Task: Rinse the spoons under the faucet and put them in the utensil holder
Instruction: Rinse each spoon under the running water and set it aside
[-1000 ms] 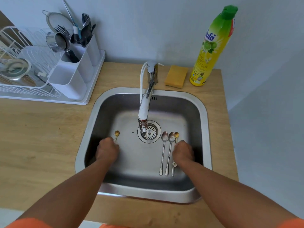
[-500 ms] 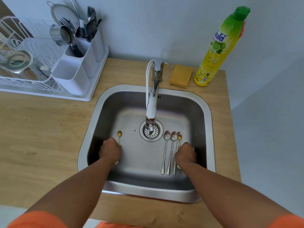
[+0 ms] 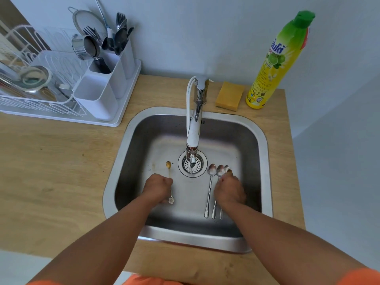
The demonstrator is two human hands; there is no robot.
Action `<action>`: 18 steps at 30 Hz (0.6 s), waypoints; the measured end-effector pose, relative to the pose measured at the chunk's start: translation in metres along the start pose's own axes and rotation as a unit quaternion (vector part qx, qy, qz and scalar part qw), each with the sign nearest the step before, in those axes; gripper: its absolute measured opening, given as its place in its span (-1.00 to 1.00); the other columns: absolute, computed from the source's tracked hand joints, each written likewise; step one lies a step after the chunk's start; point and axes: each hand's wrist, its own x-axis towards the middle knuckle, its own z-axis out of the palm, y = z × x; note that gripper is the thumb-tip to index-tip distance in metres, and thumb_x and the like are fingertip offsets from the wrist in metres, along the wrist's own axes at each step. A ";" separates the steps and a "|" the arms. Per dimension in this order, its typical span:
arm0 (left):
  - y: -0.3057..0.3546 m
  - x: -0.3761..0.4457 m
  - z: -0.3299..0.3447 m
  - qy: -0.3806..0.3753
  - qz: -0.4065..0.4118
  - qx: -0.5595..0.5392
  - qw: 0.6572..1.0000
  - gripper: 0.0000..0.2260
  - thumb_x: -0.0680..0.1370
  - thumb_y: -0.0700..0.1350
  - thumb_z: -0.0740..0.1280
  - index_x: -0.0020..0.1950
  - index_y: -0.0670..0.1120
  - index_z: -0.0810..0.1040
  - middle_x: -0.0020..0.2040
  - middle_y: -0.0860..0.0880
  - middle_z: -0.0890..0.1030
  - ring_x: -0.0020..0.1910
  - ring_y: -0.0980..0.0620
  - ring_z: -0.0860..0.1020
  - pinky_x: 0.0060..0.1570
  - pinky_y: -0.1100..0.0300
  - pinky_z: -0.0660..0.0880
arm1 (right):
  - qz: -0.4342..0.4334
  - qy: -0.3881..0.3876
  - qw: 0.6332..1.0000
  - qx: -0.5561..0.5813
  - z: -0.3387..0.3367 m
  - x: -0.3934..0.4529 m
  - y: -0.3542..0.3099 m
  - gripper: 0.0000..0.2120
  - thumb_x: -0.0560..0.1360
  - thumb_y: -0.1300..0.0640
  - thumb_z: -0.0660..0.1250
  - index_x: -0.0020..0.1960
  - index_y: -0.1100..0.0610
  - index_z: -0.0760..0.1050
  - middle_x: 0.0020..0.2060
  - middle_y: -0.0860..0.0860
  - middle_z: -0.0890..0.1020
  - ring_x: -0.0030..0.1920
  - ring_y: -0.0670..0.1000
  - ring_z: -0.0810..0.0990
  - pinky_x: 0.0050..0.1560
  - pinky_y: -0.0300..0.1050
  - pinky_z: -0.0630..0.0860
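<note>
The sink [image 3: 265, 145] is grey steel, set in a pale wood-grain worktop [image 3: 61, 161]. A gold spoon [image 3: 168, 165] ends in a white flower. The sponge [image 3: 229, 96] near the worktop's back edge is mustard yellow; the bottle [image 3: 275, 64] beside it is yellow and green with a green cap. The utensil holder [image 3: 98, 97] is white. The sleeves [image 3: 366, 276] are orange.

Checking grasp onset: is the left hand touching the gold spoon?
Touching. The head view shows the left hand closed over the gold spoon handle.

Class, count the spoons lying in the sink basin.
5: a gold spoon under the left hand; two silver spoons, a third and a gold-tipped one at the right hand. More may be hidden.
</note>
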 end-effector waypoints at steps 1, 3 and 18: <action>0.002 -0.003 0.003 -0.004 0.009 -0.006 1.000 -0.70 0.56 -0.10 0.31 -0.26 -0.26 0.64 -0.29 -0.26 0.69 -0.45 -0.19 0.65 -0.28 -0.14 0.68 | -0.024 -0.007 1.000 0.016 0.001 -0.001 -0.005 -0.82 0.65 0.02 0.21 0.13 0.04 0.54 0.08 0.08 0.65 0.10 0.20 0.66 -0.01 -0.02 0.54; 0.007 -0.008 0.011 -0.017 0.025 -0.016 0.999 -0.70 0.54 -0.12 0.30 -0.36 -0.19 0.59 -0.38 -0.23 0.62 -0.52 -0.13 0.55 -0.35 -0.06 0.64 | -0.056 -0.047 0.994 0.086 0.004 -0.003 -0.018 -0.85 0.63 0.00 0.24 -0.01 0.00 0.55 -0.05 0.00 0.67 0.02 0.14 0.66 -0.05 -0.07 0.54; 0.027 -0.042 0.036 -0.069 0.059 -0.007 0.996 -0.73 0.61 0.01 0.35 -0.14 -0.14 0.69 -0.18 -0.15 0.72 -0.20 -0.13 0.73 -0.48 0.14 0.61 | -0.041 -0.212 0.927 0.306 0.016 0.001 -0.036 -0.90 0.57 0.14 0.45 -0.10 0.06 0.71 -0.08 -0.07 0.74 0.03 -0.05 0.69 0.09 -0.15 0.54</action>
